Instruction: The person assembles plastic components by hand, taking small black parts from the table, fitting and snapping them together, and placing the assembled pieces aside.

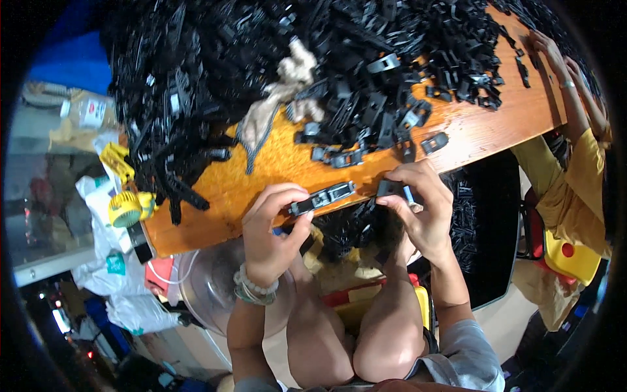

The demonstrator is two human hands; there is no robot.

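My left hand pinches one end of a long black plastic part with a channel along its top, above the near edge of the wooden table. To its right, my right hand grips a smaller, blocky black plastic part between thumb and fingers. The two parts are apart, with a short gap between them. Beyond my hands lies a heap of similar black plastic parts. A crumpled pale glove rests among them.
A yellow handheld fan stands at the table's left end. Below the table are a large black tub of black parts and a clear round tub. At right, another person's hand touches the table. A yellow stool stands nearby.
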